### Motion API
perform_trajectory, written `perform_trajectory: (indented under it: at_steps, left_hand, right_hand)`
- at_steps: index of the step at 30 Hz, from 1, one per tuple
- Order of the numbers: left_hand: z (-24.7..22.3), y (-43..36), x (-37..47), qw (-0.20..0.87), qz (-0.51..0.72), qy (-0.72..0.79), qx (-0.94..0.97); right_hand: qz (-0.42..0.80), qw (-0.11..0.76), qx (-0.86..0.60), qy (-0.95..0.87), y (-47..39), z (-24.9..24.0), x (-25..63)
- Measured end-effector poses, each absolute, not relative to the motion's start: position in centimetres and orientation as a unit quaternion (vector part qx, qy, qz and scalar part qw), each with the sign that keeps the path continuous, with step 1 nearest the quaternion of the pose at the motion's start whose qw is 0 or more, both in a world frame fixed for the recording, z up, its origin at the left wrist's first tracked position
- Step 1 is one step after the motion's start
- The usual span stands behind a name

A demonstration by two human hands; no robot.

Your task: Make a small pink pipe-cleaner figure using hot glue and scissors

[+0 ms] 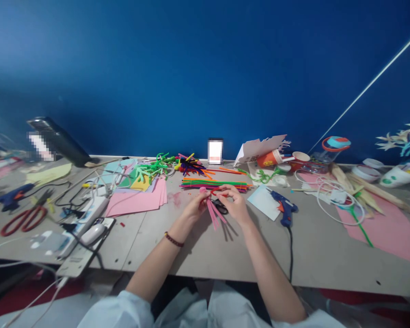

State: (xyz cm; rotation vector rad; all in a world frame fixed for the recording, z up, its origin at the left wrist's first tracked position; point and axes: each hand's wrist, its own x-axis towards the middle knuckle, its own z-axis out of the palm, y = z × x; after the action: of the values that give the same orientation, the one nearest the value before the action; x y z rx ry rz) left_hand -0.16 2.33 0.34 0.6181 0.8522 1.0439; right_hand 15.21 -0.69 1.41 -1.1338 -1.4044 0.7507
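Observation:
Pink pipe cleaners (213, 216) hang in a small bundle from the closed fingers of my left hand (195, 206), which wears a dark beaded bracelet. Close beside it on the right, my right hand (235, 204) has its fingers pressed together around a red pipe cleaner (219, 191). Black-handled scissors (220, 207) show between and behind the hands. Beyond them lies a row of long pipe cleaners (213, 183) in green, orange and purple.
A blue glue gun (286, 207) lies right of my hands by light blue paper (264, 202). Pink sheets (136, 201), a power strip (84, 221) and red-handled scissors (23, 219) are left. A phone (215, 151) stands against the blue wall.

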Motion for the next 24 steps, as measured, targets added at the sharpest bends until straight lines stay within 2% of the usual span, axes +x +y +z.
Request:
perform_trajectory:
  at_steps: [9, 17, 24]
  left_hand:
    - [0.6, 2.0, -0.6, 0.756, 0.451, 0.357, 0.311]
    - [1.0, 2.0, -0.3, 0.712, 0.457, 0.370, 0.384]
    - [0.5, 2.1, -0.5, 0.742, 0.445, 0.321, 0.385]
  right_hand:
    - [0.442, 0.552, -0.490, -0.509, -0.3, 0.6, 15.2]
    - [0.416, 0.584, -0.471, -0.514, -0.3, 0.9, 15.2]
    - [0.410, 0.597, -0.468, -0.506, -0.4, 1.3, 15.1]
